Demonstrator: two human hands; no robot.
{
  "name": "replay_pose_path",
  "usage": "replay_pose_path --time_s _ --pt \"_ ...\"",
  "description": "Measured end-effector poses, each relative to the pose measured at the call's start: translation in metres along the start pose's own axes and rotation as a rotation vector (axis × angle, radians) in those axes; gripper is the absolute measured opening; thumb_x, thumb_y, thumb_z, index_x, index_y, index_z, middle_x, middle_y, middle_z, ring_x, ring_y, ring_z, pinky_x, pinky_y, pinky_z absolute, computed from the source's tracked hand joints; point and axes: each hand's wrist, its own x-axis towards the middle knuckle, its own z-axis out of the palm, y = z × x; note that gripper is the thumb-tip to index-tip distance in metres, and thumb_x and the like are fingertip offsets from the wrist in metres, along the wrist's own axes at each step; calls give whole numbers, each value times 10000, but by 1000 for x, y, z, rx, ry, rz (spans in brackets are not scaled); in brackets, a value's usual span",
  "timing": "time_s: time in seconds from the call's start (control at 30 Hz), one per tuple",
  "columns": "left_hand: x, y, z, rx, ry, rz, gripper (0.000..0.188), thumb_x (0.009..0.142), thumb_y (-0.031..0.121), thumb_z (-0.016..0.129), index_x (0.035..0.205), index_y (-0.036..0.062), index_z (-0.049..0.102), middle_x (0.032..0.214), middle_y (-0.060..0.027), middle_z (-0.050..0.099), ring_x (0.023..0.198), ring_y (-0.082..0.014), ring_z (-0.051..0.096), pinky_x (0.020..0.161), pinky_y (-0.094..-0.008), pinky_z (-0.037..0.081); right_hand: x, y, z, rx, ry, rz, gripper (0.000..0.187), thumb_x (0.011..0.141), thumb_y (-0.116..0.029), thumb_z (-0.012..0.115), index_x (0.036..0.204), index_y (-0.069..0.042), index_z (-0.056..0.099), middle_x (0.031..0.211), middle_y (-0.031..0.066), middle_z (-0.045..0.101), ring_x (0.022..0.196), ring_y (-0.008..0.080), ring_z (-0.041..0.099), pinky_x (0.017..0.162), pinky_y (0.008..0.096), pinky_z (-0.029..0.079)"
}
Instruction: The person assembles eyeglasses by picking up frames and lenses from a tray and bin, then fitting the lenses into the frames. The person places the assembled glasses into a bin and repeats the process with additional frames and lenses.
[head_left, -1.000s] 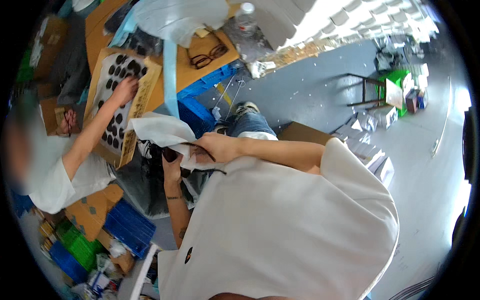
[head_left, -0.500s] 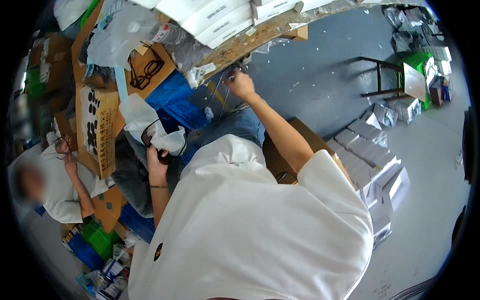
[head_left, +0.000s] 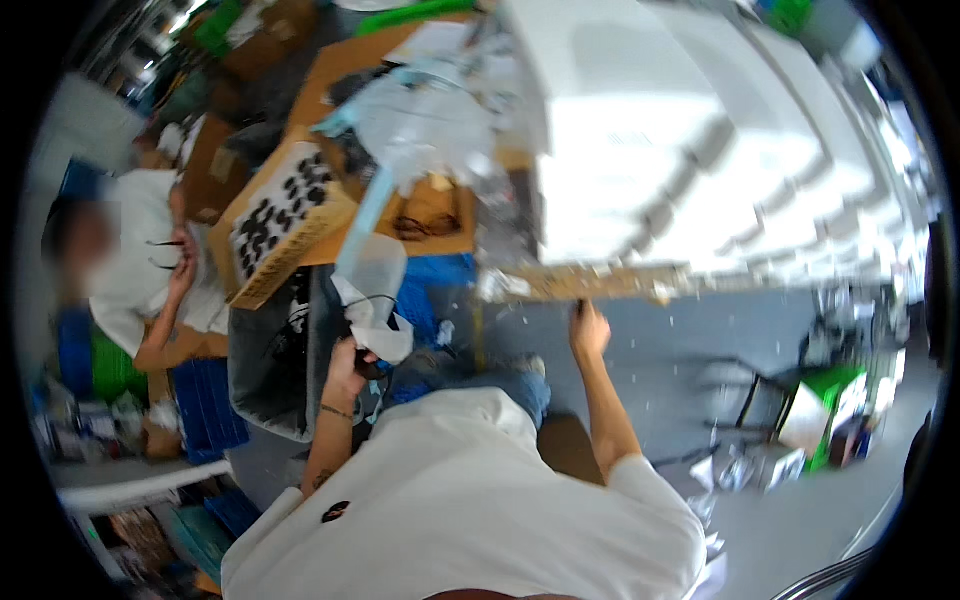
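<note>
My left hand (head_left: 347, 368) is closed around a pair of dark-framed glasses (head_left: 374, 366), beside a crumpled white cloth (head_left: 384, 338) that partly covers them. A thin dark temple arm curves up over the cloth. My right hand (head_left: 590, 330) is raised at the front edge of the table (head_left: 600, 283), its fingers curled. A small dark spot shows at its fingertips; blur hides what it is, and whether the hand touches the edge I cannot tell. Left of my left hand stands a grey-lined bin (head_left: 270, 385) with dark items inside.
White boxes (head_left: 630, 180) are stacked along the table. Dark glasses (head_left: 428, 226) lie on cardboard near a blue crate (head_left: 418, 300). A cardboard tray (head_left: 285, 215) carries rows of black pieces. At the left, another person (head_left: 150, 255) handles glasses. A chair (head_left: 765, 400) stands at the right.
My view has turned toward the right, bringing more of the white boxes in. My right hand has moved from near the table corner to farther right along its edge. My left hand keeps the glasses.
</note>
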Motion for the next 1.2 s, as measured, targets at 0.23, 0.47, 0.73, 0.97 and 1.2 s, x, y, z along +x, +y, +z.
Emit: replay_pose_path --time_s 0.23,0.47,0.73,0.97,1.2 --pt "-15 59 -15 -88 104 83 220 876 123 654 1076 49 601 895 -53 647 691 -132 613 542 -266 457 -82 -180 -117 570 -124 -480 40 804 -37 627 833 -21 650 656 126 636 572 207 636 559 320 502" --pt "-6 111 -28 79 32 179 282 862 159 704 1084 21 598 899 -32 634 751 -121 587 624 -293 474 163 -444 -51 1427 -14 -120 129 950 -154 570 978 -51 497 757 65 594 588 110 530 510 241 396" --pt "8 155 -51 -92 233 287 147 884 125 664 985 27 620 716 11 581 516 -49 463 426 -211 310 423 -580 62 1050 -240 -31 183 872 -116 582 947 50 569 701 150 668 511 185 614 393 284 395" --pt "56 192 -17 -198 537 301 185 866 136 695 999 22 635 733 14 609 541 -64 523 453 -226 379 518 -659 156 1040 -216 22 178 888 -132 597 837 38 606 671 161 658 525 207 632 377 293 412" --pt "114 227 -13 -219 578 355 149 892 121 651 1013 49 601 727 21 590 546 -63 500 462 -227 377 606 -638 223 890 -375 -340 255 891 -220 634 767 3 635 680 95 654 603 227 642 483 351 463"
